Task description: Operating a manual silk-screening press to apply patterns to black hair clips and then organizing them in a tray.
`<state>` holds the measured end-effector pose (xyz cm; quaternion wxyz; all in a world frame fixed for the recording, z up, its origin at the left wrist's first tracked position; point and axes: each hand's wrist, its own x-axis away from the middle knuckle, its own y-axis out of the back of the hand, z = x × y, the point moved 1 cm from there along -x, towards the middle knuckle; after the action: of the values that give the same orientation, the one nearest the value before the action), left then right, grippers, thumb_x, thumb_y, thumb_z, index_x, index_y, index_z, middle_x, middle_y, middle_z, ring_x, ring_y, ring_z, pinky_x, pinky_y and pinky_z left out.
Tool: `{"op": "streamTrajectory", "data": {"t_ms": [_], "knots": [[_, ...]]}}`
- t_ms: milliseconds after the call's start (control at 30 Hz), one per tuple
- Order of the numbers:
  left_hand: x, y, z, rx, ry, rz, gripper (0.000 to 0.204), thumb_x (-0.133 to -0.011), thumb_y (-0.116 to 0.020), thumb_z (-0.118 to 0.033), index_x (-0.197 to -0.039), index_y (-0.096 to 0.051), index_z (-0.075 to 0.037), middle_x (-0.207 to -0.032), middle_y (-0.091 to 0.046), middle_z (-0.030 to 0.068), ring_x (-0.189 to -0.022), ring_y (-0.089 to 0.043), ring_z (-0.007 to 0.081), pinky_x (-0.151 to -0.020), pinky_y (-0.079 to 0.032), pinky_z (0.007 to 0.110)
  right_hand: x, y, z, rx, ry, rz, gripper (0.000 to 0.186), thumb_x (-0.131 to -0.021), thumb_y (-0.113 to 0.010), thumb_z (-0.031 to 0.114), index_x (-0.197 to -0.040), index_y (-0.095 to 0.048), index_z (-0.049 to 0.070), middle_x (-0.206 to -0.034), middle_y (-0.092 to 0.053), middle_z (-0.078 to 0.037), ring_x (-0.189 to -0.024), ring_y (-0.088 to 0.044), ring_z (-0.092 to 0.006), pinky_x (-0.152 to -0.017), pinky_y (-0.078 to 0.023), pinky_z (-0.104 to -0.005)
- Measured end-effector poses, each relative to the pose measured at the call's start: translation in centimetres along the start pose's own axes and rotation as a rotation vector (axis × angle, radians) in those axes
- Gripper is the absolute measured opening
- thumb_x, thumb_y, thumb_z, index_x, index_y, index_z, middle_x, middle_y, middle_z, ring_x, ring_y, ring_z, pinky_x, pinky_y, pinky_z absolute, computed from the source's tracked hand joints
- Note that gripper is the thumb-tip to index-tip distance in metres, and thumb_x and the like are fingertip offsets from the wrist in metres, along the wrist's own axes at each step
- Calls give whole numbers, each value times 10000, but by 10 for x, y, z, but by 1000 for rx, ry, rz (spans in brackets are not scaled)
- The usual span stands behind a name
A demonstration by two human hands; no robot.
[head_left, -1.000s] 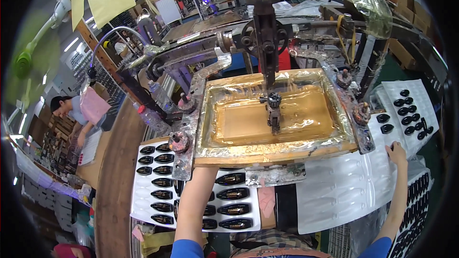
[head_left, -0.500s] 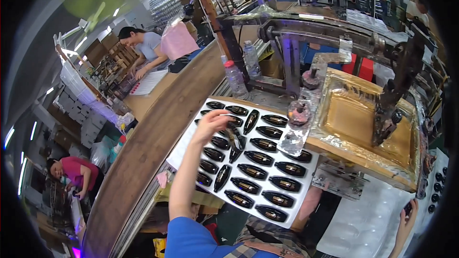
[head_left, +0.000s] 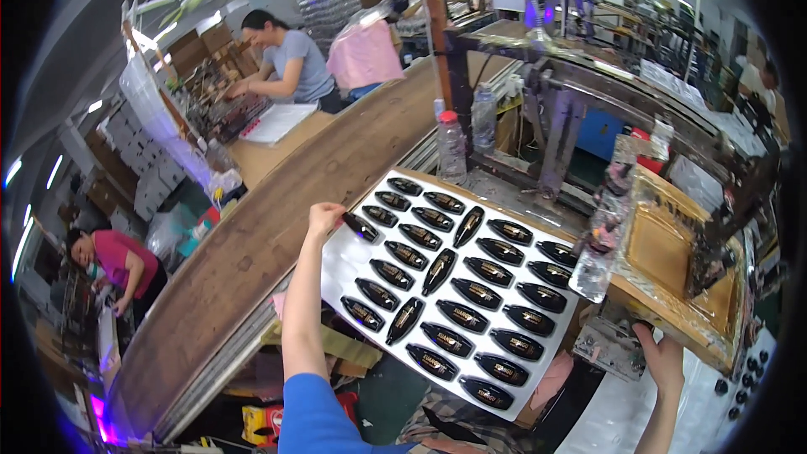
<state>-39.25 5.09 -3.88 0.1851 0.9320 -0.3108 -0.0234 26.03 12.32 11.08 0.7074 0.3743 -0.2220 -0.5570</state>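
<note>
My left hand (head_left: 326,219) pinches one end of a glossy black spindle-shaped piece (head_left: 361,227) at the far left corner of a white tray (head_left: 345,262). Several like black pieces with gold print lie on the tray in slanted rows, such as one by the middle (head_left: 439,271). My right hand (head_left: 662,361) is at a metal fixture (head_left: 611,345) below a wooden screen frame (head_left: 672,319). Its fingers are partly hidden against the fixture, so I cannot tell whether they hold anything.
A dark metal printing arm (head_left: 605,76) stands over the frame. A red-capped plastic bottle (head_left: 451,151) is behind the tray. A long brown belt (head_left: 244,261) curves past on the left. Small black pieces (head_left: 744,382) lie at far right. Two people (head_left: 290,67) work at left.
My left hand has moved left from mid-tray to the corner, with a black piece at its fingertips. My right hand has come from the far right to the fixture. The view has shifted.
</note>
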Motion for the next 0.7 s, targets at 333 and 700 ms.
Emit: {"op": "streamTrajectory", "data": {"t_ms": [333,700], "knots": [[-9,-1,50,-108,-128,-83,129,-685,-656,-133,-768,-678,-36,-692,-641,46,-621,-561,99,-590,-446,247,-8,-20,-55,274,26,59,524,-821,-527,248,-1228,-358,-35,-1256,-368,-227,-1209,-288,-334,-1002,-188,-360],[5,-19,60,-64,-68,-159,152,-681,-664,-165,-788,-686,-60,-715,-644,56,-631,-562,118,-606,-443,256,-7,-16,-15,301,158,106,595,-852,-484,345,-1254,-303,-55,-1276,-329,-253,-1177,-312,-374,-971,-235,-428]]}}
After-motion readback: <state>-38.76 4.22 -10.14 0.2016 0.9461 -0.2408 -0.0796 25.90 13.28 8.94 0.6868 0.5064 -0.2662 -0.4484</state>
